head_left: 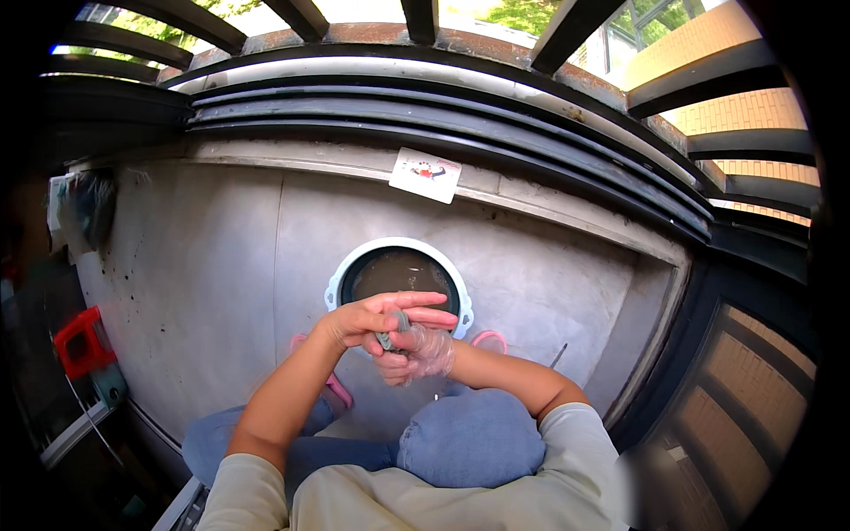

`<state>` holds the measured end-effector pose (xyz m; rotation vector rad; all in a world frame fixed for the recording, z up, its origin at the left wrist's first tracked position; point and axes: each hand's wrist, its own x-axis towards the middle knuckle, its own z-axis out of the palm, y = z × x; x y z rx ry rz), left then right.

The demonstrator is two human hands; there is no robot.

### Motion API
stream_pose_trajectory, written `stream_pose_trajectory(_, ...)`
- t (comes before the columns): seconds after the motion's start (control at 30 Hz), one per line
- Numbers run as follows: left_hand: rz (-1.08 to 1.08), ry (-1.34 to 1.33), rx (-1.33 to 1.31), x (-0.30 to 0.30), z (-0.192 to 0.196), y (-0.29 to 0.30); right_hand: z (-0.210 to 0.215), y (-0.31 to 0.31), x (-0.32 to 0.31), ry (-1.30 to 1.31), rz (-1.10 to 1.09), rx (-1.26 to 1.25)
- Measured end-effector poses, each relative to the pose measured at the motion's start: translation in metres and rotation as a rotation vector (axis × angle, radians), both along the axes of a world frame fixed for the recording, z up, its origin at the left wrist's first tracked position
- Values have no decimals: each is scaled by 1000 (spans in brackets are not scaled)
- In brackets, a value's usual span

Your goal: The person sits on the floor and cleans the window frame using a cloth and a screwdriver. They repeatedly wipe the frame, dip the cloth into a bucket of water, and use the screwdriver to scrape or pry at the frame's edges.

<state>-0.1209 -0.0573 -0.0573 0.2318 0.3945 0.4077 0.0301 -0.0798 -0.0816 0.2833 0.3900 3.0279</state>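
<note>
A round basin (345,276) with a pale rim holds murky brown water on the grey tiled floor ahead of my knees. Just in front of it my two hands meet. My left hand (372,319) is bare, fingers stretched flat over the top of a small grey piece (390,334) that looks like cloth or a glove. My right hand (421,351) wears a thin clear glove and is curled around that grey piece from below. Most of the piece is hidden between the hands.
I sit low with blue-jeaned knees (469,438) and pink slippers (490,337) beside the basin. A low wall and dark railing (443,106) run behind it, with a white card (426,174) on the ledge. A red object (82,341) lies at far left.
</note>
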Motion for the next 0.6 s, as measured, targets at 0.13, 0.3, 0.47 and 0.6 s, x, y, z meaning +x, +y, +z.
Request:
stream_pose_trajectory(0.13, 323, 57, 72, 4, -7, -19, 1, 4, 0, -54, 51, -109)
stream_pose_trajectory(0.3, 491, 379, -106, 15, 10, -10, 11, 21, -1, -277, 200, 78)
stream_pose_trajectory(0.47, 488, 594, 34, 21, 20, -9, 23, 31, -3, -574, 360, 428)
stream_pose_trajectory(0.6, 569, 675, 129, 27, 11, -16, 14, 26, -4, -755, 340, 627)
